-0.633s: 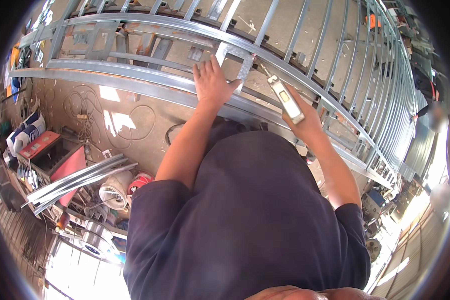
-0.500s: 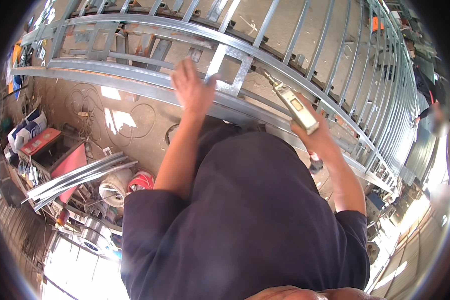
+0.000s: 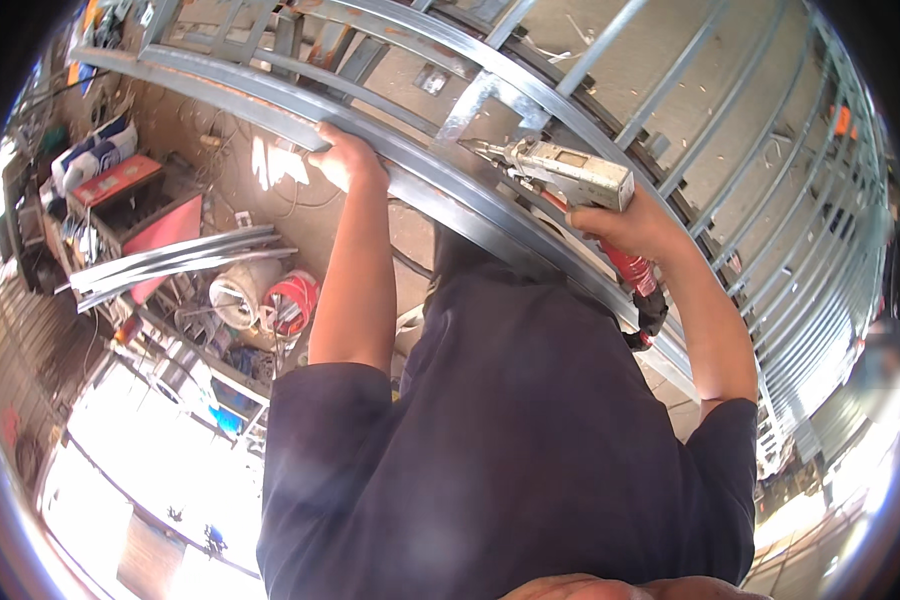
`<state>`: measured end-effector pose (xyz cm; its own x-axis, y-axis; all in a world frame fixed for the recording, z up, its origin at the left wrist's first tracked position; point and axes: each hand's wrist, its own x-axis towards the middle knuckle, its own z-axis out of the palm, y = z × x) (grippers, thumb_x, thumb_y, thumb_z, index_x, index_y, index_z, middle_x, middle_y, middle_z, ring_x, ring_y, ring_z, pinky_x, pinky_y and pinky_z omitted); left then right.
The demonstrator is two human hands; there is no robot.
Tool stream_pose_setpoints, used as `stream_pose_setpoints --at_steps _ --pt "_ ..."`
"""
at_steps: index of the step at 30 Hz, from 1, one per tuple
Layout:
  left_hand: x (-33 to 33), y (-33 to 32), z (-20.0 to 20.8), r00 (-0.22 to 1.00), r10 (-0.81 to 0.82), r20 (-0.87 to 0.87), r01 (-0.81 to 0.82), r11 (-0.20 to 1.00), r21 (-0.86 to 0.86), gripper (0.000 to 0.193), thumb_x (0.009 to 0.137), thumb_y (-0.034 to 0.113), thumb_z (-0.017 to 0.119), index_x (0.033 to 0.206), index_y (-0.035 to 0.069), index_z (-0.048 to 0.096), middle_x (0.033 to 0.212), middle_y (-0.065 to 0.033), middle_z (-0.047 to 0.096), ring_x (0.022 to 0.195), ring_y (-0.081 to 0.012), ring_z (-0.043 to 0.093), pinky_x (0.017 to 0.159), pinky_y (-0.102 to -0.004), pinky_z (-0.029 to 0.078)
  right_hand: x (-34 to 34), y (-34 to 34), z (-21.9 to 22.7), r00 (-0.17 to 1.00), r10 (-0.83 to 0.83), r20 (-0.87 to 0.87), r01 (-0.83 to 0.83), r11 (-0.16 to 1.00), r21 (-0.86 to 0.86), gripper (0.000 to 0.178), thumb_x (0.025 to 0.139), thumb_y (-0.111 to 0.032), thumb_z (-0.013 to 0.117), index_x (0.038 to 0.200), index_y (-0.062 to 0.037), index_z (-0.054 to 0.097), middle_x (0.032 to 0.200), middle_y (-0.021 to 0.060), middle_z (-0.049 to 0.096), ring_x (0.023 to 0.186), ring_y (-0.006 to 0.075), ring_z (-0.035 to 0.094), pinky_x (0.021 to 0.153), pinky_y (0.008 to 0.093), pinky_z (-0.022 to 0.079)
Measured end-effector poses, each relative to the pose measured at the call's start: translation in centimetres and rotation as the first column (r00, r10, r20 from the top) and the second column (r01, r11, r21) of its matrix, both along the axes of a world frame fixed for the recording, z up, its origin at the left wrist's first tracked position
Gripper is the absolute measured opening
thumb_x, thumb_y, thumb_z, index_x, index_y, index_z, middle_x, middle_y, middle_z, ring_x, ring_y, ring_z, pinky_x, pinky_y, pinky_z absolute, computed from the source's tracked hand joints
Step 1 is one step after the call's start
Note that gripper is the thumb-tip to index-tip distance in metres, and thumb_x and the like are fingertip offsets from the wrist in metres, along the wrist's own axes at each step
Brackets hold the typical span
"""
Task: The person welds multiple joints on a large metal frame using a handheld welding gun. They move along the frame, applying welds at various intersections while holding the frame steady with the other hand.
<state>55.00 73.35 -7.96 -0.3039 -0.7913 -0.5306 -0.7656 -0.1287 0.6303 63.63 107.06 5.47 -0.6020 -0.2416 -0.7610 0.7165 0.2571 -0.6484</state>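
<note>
My right hand (image 3: 625, 222) is wrapped round the red grip of a welding gun (image 3: 575, 172) with a worn, pale boxy body. Its narrow metal nozzle points left, over the rails beside a short flat crosspiece (image 3: 467, 105). I cannot tell whether the tip touches metal. My left hand (image 3: 352, 160) is closed on the near edge of a long grey steel rail (image 3: 420, 172), its fingers partly hidden by the metal. The rail belongs to a large frame of curved rails and many parallel bars (image 3: 660, 85), spreading away to the right.
To the left, a cluttered stand holds a red-topped box (image 3: 120, 180) and loose metal strips (image 3: 175, 265). A white bucket (image 3: 238, 295) and a red bucket (image 3: 292, 300) stand beside it. Cables (image 3: 295, 200) lie on the floor. An orange object (image 3: 844, 122) shows at the far right.
My left hand has come down from above the rails and closed on the near rail's edge. The welding gun has turned, its nozzle now pointing left. The whole view has shifted.
</note>
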Motion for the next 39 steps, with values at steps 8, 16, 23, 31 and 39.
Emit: stream_pose_setpoints --at_steps 8,16,23,31,39 --pt "-0.3 -0.1 -0.9 0.985 0.016 0.172 0.018 0.982 -0.19 0.081 0.103 0.061 0.04 0.154 -0.002 0.036 0.125 -0.0277 0.068 0.106 -0.0413 0.072 0.086 -0.0501 0.061 -2.5 -0.5 -4.2 0.99 0.07 0.121 -0.045 0.979 -0.2 0.058 0.084 -0.014 0.078 0.138 -0.0034 0.06 0.105 0.0042 0.07 0.085 0.0119 0.064 0.073 0.031 0.055" --pt "-0.5 0.6 -0.7 0.972 0.007 0.237 0.064 0.955 -0.291 0.077 0.102 0.065 0.037 0.137 -0.003 0.047 0.118 -0.0278 0.07 0.102 -0.0437 0.072 0.085 -0.0541 0.059 -2.9 -0.6 -5.6 0.993 0.058 0.099 -0.031 0.968 -0.25 0.053 0.084 -0.013 0.083 0.133 -0.0046 0.063 0.097 0.0019 0.068 0.078 0.0115 0.064 0.068 0.0303 0.056" --pt "-0.4 0.5 -0.9 0.968 -0.017 0.249 0.092 0.951 -0.295 0.079 0.102 0.065 0.036 0.14 -0.003 0.046 0.121 -0.0284 0.069 0.106 -0.0443 0.071 0.091 -0.0548 0.056 -2.8 -0.5 -5.9 0.99 0.082 0.112 -0.055 0.972 -0.227 0.053 0.085 -0.014 0.082 0.133 -0.0049 0.062 0.095 0.0014 0.068 0.075 0.011 0.064 0.067 0.0293 0.056" --pt "-0.6 0.5 -0.7 0.966 -0.01 0.259 0.086 0.955 -0.283 0.081 0.102 0.065 0.035 0.142 -0.004 0.045 0.121 -0.0284 0.07 0.107 -0.0443 0.071 0.092 -0.0545 0.056 -2.5 -0.5 -6.1 0.995 0.071 0.069 -0.052 0.967 -0.251 0.054 0.085 -0.017 0.084 0.133 -0.0056 0.062 0.098 0.0014 0.068 0.08 0.0112 0.064 0.068 0.03 0.057" --pt "-0.5 0.5 -0.8 0.974 -0.012 0.226 0.076 0.957 -0.278 0.081 0.103 0.065 0.035 0.14 -0.006 0.045 0.121 -0.0288 0.069 0.108 -0.0442 0.07 0.093 -0.0543 0.056 -2.5 0.0 -6.1 0.986 0.106 0.132 -0.071 0.968 -0.242 0.052 0.085 -0.017 0.084 0.131 -0.0052 0.063 0.1 0.0014 0.068 0.082 0.0115 0.065 0.07 0.03 0.057"
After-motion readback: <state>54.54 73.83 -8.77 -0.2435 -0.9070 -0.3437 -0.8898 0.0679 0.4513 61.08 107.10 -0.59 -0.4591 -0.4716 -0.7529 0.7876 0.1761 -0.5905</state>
